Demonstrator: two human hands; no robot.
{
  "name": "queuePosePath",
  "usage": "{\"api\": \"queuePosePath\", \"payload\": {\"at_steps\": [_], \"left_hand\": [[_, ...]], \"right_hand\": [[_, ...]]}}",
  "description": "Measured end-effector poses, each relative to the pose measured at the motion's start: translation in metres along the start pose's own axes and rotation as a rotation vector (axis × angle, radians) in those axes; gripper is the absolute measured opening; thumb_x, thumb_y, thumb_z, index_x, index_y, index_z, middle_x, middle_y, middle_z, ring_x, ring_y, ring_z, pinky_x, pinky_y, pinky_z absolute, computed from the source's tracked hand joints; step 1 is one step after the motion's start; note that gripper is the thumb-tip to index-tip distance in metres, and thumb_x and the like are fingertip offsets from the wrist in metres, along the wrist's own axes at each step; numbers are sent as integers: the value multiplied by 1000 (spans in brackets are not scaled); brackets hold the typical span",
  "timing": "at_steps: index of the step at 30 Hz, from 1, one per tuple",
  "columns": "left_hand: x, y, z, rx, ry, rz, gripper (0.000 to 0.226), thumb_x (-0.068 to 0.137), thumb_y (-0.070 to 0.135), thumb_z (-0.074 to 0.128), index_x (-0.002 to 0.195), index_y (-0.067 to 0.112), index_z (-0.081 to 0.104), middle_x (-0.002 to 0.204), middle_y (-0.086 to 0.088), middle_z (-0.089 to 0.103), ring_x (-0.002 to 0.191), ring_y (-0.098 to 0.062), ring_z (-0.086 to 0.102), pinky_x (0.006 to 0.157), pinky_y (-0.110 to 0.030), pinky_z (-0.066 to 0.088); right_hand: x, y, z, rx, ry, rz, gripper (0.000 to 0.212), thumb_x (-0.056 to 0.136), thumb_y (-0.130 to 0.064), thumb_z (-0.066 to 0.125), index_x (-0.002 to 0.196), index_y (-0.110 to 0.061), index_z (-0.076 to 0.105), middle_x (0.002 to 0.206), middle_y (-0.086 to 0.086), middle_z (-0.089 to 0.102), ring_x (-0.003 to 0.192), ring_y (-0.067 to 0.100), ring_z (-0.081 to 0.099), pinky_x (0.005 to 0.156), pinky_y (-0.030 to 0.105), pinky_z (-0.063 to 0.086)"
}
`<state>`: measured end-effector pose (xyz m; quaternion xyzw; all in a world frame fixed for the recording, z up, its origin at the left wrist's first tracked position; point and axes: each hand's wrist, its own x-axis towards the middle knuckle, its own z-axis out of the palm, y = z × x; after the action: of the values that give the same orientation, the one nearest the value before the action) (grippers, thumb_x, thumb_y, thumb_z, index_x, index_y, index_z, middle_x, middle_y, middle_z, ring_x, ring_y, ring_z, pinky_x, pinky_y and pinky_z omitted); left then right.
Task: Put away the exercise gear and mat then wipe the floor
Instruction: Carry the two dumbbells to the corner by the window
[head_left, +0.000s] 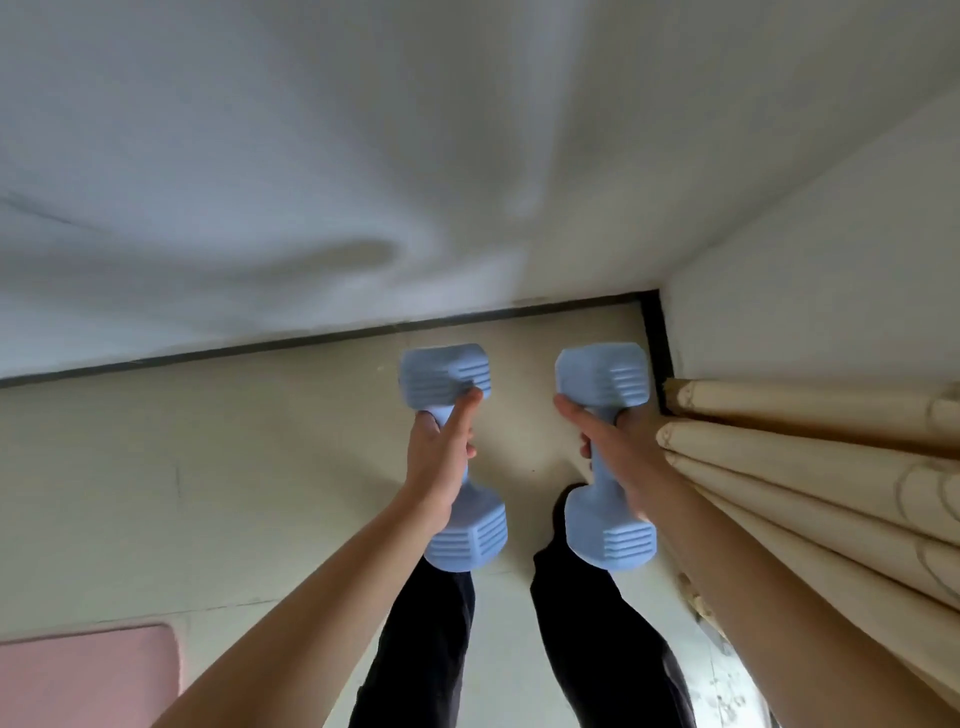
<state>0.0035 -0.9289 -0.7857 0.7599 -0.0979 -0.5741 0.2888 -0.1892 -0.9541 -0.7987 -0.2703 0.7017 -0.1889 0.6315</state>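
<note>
Grip on 2 rigid, probably heavy blue dumbbells held over the floor (234, 467) near the room corner (649, 309): left dumbbell (447, 371) is enclosed at its narrow handle by the curled left hand (441, 462), right dumbbell (602, 371) likewise by the right hand (621, 457), mid-handle being judged the steadiest hold.

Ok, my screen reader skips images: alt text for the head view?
The left hand grips one blue dumbbell, the right hand a second dumbbell, above a pale floor by a white wall. Cream curtain at right; pink mat lower left.
</note>
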Motion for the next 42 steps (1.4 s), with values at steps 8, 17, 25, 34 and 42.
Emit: {"api": "queuePosePath", "payload": {"at_steps": [8, 17, 25, 34, 42], "left_hand": [[215, -123, 45, 51, -6, -5, 32, 87, 51, 63, 93, 19, 59, 79, -2, 55, 72, -17, 53, 66, -31, 45], [360, -192, 76, 94, -43, -79, 48, 81, 61, 65, 99, 17, 61, 83, -2, 56, 73, -19, 55, 68, -34, 45], [405, -171, 95, 75, -128, -54, 23, 73, 34, 59, 88, 17, 56, 89, -3, 50, 79, -20, 50, 69, -29, 40], [413, -164, 109, -117, -243, -61, 14, 79, 25, 49, 83, 11, 53, 67, -1, 52, 61, -19, 53, 61, -27, 44], [343, -141, 74, -14, -97, 168, 24, 103, 30, 40, 116, 25, 59, 121, 2, 63, 111, -13, 59, 96, -35, 45]], "right_hand": [[214, 152, 43, -98, -32, 17, 91, 59, -73, 79, 127, -19, 53, 91, -8, 60, 75, 12, 59, 66, 26, 50], [360, 212, 75, -87, -6, 43, 67, 79, -66, 71, 126, -22, 54, 107, -6, 63, 82, 15, 62, 67, 28, 47], [423, 197, 88, -57, -35, 54, 44, 75, -44, 74, 107, -16, 62, 89, -1, 62, 76, 15, 62, 70, 32, 48], [437, 191, 88, -16, -45, 82, 38, 49, -26, 63, 85, -15, 61, 86, 10, 58, 82, 27, 54, 72, 41, 43], [354, 147, 71, -21, 2, -97, 39, 84, -29, 66, 121, -33, 60, 122, 0, 66, 116, 18, 62, 103, 38, 49]]}}
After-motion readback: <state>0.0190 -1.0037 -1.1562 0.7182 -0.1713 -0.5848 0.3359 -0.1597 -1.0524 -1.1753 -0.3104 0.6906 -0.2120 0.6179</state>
